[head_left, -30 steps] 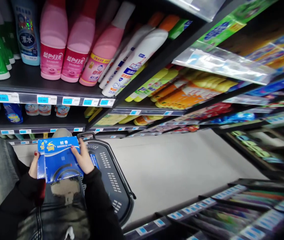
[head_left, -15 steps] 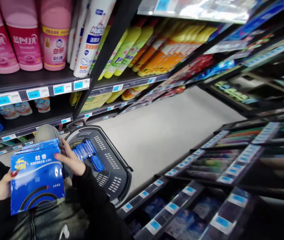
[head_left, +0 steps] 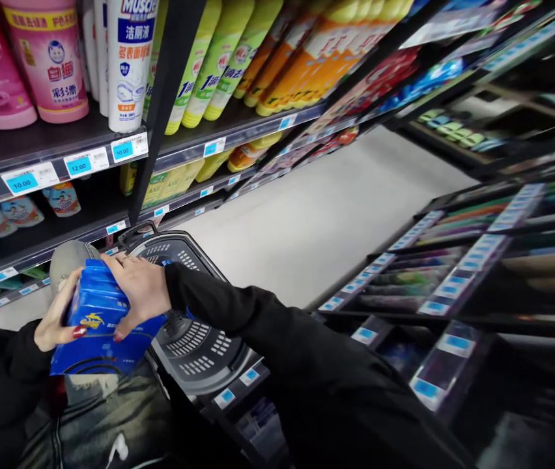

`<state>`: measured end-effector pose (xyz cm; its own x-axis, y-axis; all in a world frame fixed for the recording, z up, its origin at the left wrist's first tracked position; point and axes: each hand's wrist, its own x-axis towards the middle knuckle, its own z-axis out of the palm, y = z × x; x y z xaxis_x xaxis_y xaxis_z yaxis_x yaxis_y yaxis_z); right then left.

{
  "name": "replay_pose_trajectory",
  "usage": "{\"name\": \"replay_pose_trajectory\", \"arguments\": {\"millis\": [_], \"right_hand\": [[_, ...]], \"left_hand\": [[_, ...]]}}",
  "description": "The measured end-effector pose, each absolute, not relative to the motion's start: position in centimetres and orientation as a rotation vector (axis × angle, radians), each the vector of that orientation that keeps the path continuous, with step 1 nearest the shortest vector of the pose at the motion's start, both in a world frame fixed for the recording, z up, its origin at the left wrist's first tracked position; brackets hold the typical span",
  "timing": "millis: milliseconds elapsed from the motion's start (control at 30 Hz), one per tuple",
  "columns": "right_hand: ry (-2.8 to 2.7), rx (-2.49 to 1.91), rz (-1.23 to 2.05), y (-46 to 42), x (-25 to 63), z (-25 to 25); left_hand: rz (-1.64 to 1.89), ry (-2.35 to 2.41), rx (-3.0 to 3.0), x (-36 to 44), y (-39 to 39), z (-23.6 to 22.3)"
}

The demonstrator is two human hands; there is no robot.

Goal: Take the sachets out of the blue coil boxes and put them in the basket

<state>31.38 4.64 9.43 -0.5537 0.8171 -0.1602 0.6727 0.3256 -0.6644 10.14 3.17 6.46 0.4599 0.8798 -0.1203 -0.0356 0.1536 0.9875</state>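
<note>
A stack of several blue mosquito coil boxes [head_left: 99, 348] is held over my lap, its top edges tilted away from me. My left hand [head_left: 58, 319] grips the stack's left side, the red-nailed thumb across the front. My right hand [head_left: 143, 286] clasps the upper right corner, thumb on the front and fingers over the top. Just to the right, a dark grey shopping basket [head_left: 197, 365] stands on the floor. My right hand and sleeve hide most of the blue boxes inside it.
On the left, a shelf holds pink bottles [head_left: 53, 71], a white cleaner bottle [head_left: 128, 71] and green bottles [head_left: 223, 65]. Price labels line the shelf edges. The pale aisle floor [head_left: 282, 228] runs ahead between this shelf and the low racks [head_left: 404, 280] at right. A white earbud [head_left: 118, 448] hangs over my lap.
The boxes have tipped, showing more of their top edges. My right hand has moved over their top right corner, and its arm now crosses the basket. The view has shifted slightly.
</note>
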Motion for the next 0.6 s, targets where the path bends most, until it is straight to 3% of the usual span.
{"name": "replay_pose_trajectory", "arguments": {"millis": [167,333,467,600], "right_hand": [[-2.069,-1.323,1.031,1.7,33.7,7.6],[-1.508,-1.404,1.407,0.6,37.8,3.2],[-0.939,-1.346,1.852,-1.3,42.0,-0.5],[-0.932,-1.649,1.535,-2.5,46.6,-4.3]], "left_hand": [[0.758,0.796,1.486,11.6,3.5,6.0],[0.498,0.857,1.488,11.4,4.6,4.6],[0.747,1.01,1.242,10.0,3.5,3.4],[1.089,1.392,1.202,6.2,2.2,1.9]]}}
